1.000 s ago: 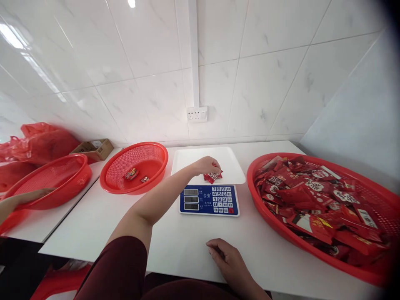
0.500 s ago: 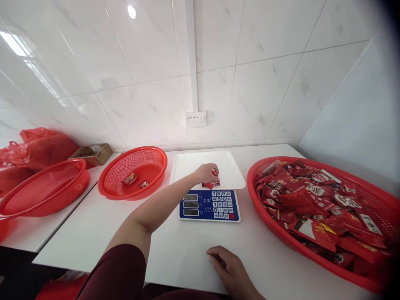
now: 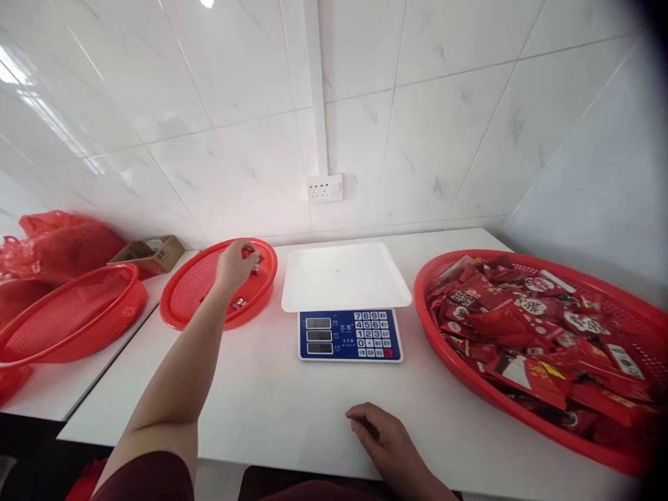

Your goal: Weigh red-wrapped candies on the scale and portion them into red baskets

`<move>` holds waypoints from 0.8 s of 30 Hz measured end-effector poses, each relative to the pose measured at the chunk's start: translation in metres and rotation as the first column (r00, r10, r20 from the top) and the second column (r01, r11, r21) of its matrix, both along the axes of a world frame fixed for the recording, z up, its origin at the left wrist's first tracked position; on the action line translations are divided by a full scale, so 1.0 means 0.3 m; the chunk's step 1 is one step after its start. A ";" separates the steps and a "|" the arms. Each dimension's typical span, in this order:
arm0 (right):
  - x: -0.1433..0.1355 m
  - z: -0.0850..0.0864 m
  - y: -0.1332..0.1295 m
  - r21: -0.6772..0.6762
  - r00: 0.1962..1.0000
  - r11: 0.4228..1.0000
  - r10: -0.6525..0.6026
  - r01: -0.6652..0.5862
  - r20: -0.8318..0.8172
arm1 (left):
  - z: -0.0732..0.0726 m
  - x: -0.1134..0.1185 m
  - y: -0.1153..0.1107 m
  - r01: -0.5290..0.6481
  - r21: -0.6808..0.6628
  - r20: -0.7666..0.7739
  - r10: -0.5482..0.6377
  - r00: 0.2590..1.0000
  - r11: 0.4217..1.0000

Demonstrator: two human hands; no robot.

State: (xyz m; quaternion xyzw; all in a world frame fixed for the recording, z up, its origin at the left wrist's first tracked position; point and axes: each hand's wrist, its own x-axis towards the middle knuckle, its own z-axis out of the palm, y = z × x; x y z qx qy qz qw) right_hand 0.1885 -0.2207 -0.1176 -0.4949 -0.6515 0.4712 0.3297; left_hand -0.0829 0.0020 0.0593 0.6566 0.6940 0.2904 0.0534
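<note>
My left hand (image 3: 237,264) is over the middle red basket (image 3: 182,321), near its back right side. Small red packets (image 3: 255,264) show at its fingertips; whether they are still gripped is hard to tell. Another small packet (image 3: 239,303) lies in that basket, and more red shows beside my forearm. My right hand (image 3: 383,442) rests at the table's front edge, its fingers curled with nothing visible in them. Between the baskets stands a scale with a bare white tray (image 3: 344,275) and a blue keypad panel (image 3: 349,335).
On the right, a large red basket (image 3: 470,386) is heaped with red packets (image 3: 522,327). Another red basket (image 3: 78,313) stands at the left, with a cardboard box (image 3: 151,255) and red plastic bags (image 3: 67,247) behind it. A wall socket (image 3: 324,188) is above the scale.
My left hand has moved left from the scale tray to the middle basket, and the red packets on the tray are gone from it. My right hand has stayed in place.
</note>
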 end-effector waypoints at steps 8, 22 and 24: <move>0.023 0.118 -0.006 0.026 0.998 1.000 -0.014 0.012 0.056 | -0.140 -0.001 -0.136 0.072 0.218 -0.171 -0.035 0.985 0.973; 0.635 0.414 0.251 0.329 0.367 0.887 -0.438 0.322 0.821 | -0.134 0.374 -0.395 0.491 0.539 0.498 -0.729 0.469 0.684; 0.653 0.390 0.277 0.296 0.363 0.900 -0.404 0.319 0.839 | -0.127 0.372 -0.399 0.501 0.523 0.545 -0.722 0.426 0.690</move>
